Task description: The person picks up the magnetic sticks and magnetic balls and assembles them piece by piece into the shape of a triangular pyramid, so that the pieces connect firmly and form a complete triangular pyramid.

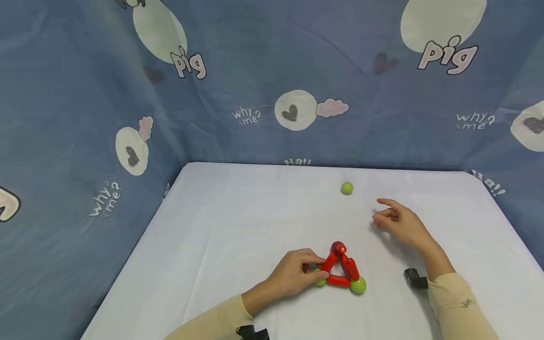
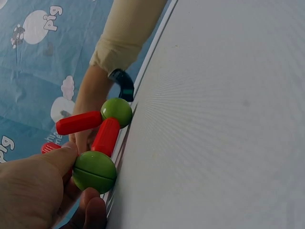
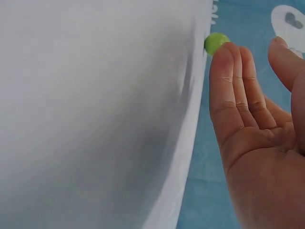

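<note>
From the head view, a red-stick triangle [image 1: 340, 271] on the counter [image 1: 255, 212] is pinched at its corner ball by the left hand [image 1: 293, 274]. The right hand [image 1: 401, 224], fingers loosely spread and empty, hovers near the loose green ball [image 1: 347, 188].

In the left wrist view, the corner ball [image 2: 94, 171] is held between thumb and fingers.

In the right wrist view, the green ball [image 3: 216, 42] lies just beyond the fingertips [image 3: 224, 55]; fetching it is judged the step in hand, and a short forward reach and pinch would be called for.

A flat white tabletop [image 1: 255, 226] of smooth, faintly textured sheet fills the lower field; faint creases run along it. Behind and to both sides hangs a blue fabric backdrop [image 1: 263, 56], wrinkled, meeting the table's far edge and left edge. The cloth is printed with pale cream ovals [image 1: 159, 30], some bearing a dark heart [image 1: 291, 112], beside a pink cloud shape [image 1: 332, 107]. Lettering on the cloth reads "pig" [image 1: 447, 55], "why? me?" [image 1: 246, 114] and "Ha!!" [image 1: 297, 162], the last just above the table's far edge. The same blue printed cloth shows in both wrist views.
</note>
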Demonstrator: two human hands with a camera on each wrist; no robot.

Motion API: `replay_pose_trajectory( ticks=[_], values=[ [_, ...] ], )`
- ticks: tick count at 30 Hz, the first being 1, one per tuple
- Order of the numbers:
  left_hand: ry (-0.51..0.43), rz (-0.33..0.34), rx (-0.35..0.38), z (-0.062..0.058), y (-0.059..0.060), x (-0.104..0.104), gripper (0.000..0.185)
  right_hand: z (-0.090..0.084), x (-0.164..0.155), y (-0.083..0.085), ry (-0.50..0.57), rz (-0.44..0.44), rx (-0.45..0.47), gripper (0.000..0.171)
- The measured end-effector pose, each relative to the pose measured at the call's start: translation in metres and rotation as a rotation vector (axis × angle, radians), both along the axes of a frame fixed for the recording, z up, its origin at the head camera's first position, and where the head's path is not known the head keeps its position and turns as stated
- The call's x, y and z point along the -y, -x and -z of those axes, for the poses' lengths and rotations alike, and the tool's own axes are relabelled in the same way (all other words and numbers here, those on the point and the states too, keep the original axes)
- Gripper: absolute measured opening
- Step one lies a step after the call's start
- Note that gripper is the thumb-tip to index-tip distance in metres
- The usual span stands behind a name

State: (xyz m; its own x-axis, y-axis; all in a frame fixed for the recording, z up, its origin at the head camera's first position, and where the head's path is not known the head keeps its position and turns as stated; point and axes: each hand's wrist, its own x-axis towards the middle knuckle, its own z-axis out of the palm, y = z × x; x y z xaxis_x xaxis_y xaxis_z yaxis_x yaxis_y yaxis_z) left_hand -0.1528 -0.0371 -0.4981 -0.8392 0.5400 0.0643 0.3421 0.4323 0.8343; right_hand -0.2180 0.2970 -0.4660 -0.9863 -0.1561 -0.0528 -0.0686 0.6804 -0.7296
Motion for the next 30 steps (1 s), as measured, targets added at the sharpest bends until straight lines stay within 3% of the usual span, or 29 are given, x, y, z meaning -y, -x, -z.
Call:
replay_pose_trajectory(
  ticks=[22, 30],
  values=[
    [0.000, 0.009, 0.026, 0.000, 0.000, 0.002, 0.027, 0.015, 0.020, 0.053, 0.086, 0.008, 0.098, 0.068],
    [-0.001, 0.005, 0.021, 0.000, -0.001, 0.003, 0.028, 0.017, 0.026, 0.065, 0.186, 0.000, 0.141, 0.067]
  ],
)
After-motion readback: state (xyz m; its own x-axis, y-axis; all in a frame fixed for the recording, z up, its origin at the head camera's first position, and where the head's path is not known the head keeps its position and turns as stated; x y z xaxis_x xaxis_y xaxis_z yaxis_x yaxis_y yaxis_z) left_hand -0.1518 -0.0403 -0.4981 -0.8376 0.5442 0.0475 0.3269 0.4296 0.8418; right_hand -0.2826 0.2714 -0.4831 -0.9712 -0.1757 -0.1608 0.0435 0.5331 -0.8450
